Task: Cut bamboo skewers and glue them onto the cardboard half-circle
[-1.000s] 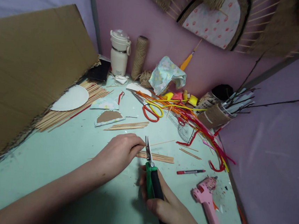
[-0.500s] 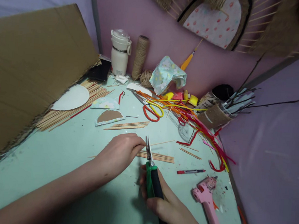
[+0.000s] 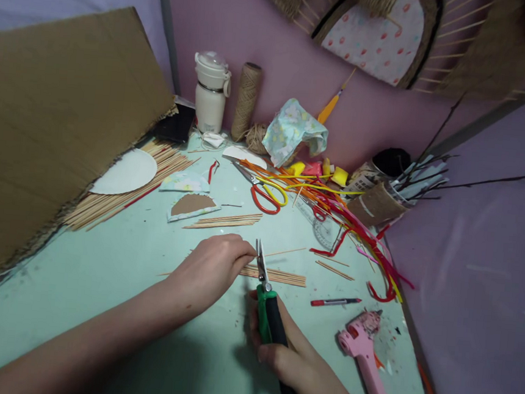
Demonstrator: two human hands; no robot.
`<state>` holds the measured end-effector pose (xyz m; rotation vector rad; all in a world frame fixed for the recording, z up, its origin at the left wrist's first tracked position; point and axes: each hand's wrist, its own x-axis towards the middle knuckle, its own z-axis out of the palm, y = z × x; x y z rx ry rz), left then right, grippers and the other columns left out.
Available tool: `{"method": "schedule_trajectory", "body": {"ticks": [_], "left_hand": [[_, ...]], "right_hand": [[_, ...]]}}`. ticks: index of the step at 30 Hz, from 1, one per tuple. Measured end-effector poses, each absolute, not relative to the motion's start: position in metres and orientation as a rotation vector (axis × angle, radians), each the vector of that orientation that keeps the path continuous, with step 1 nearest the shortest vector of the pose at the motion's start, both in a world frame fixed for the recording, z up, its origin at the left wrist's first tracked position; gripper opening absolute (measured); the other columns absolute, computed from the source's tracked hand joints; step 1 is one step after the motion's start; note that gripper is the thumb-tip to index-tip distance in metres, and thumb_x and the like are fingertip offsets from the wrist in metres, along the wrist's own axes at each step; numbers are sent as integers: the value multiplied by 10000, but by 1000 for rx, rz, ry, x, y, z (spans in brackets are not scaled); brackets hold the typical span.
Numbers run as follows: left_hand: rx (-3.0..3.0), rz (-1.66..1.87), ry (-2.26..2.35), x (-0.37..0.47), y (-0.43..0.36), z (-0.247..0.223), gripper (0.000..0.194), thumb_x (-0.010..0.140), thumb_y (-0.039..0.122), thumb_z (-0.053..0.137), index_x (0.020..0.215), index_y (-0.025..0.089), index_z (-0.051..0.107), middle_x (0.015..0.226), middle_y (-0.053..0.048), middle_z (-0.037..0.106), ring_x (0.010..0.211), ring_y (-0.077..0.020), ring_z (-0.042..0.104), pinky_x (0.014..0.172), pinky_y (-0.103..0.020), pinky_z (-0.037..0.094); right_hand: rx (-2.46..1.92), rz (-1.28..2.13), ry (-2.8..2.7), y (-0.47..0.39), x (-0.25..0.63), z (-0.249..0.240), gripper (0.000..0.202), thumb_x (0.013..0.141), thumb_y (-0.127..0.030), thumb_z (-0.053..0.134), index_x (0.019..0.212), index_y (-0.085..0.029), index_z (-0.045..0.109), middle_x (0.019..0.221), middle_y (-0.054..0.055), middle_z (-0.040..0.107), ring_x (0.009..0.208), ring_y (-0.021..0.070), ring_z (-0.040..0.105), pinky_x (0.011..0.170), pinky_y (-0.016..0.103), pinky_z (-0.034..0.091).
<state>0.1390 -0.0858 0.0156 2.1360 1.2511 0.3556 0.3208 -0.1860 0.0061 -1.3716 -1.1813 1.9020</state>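
- A thin wooden skewer (image 3: 288, 251) lies between the blades of the green-and-black-handled shears (image 3: 274, 317), above the tabletop (image 3: 139, 345); one length of it juts out to the right of the blades.
- The person's left hand (image 3: 213, 259) pinches the skewer between thumb and fingers, just beside the blades; the right hand (image 3: 282, 358) is wrapped round the shears' handles, blades pointing away from the person.
- Just beyond the left fingertips, partly behind the shears, lies a row of skewers (image 3: 290, 278); farther right are a few short sticks (image 3: 334, 270), a red-tipped pen (image 3: 336, 302) and a pink glue gun (image 3: 370, 363).
- Beyond the hands sit a fabric-edged cardboard half-disc (image 3: 192, 205), another skewer bundle (image 3: 228, 220), red-and-yellow-handled scissors (image 3: 266, 202) and a clear protractor (image 3: 326, 233).
- At the back stand a white lidded bottle (image 3: 210, 103) and a twine spool (image 3: 246, 100); a large cardboard sheet (image 3: 58, 112) fills the left side.
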Motion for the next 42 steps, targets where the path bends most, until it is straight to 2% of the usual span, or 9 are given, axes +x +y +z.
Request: {"method": "schedule_trajectory", "body": {"ticks": [4,7,12,16,24,33,36,39,42], "left_hand": [[2147,331,1244,140,-86,15,248,922,200,465,896,210,711,931,-33,707,878,-199,634,775,-311,465],[2160,290,1265,143,-86,18,260,930,207,443,912,207,702,932,-38,695,887,-198,628,784,-310,463],[2212,212,1305,147,-87,20,273,930,204,422,889,198,691,894,-48,680,861,-197,632,769,-300,470],[2238,272,1332,145,-86,15,267,933,216,430,866,196,687,871,-52,673,865,-201,635,781,-301,474],[2314,431,1311,135,-75,-14,275,939,139,422,1063,168,665,998,-82,658,988,-220,610,871,-349,474],[2461,710,1311,139,-54,-35,277,941,145,445,1145,165,631,1096,-98,612,1021,-220,554,885,-363,468],[2493,690,1351,135,-56,-30,241,924,139,470,1074,163,657,1064,-103,618,995,-232,553,872,-388,466],[2507,525,1426,131,-60,-26,206,914,149,478,907,159,684,947,-92,628,912,-239,565,822,-400,470],[2503,357,1473,130,-61,-25,243,918,148,455,853,154,688,901,-91,633,895,-250,582,809,-408,472]], "right_hand": [[-1430,1804,-1172,-187,319,7,458,705,-256,575,1159,-222,524,866,8,500,875,212,441,810,346,362],[-1406,1810,-1177,-188,319,5,360,705,-262,563,1059,-201,548,832,3,502,837,196,446,788,332,374],[-1360,1860,-1055,-188,315,-5,221,676,-263,546,885,-199,511,759,-13,496,662,136,441,604,269,382],[-1425,1837,-790,-184,312,-14,228,647,-227,528,867,-211,470,683,-55,420,479,77,347,433,221,282],[-1106,1738,-586,-173,315,-29,417,629,-254,647,1028,-225,528,799,-25,468,602,98,381,517,235,338],[-1040,1733,-591,-175,317,-37,432,654,-274,661,1068,-223,550,824,-15,487,626,112,433,562,264,356],[-1039,1705,-635,-176,317,-34,412,661,-297,658,1054,-217,563,839,-8,490,634,119,439,576,279,365],[-1049,1696,-644,-176,318,-31,407,662,-297,651,1054,-216,572,845,-7,485,640,119,433,582,281,360],[-1056,1690,-639,-176,318,-30,408,667,-290,650,1062,-221,572,849,-7,488,642,120,436,588,282,360]]}}
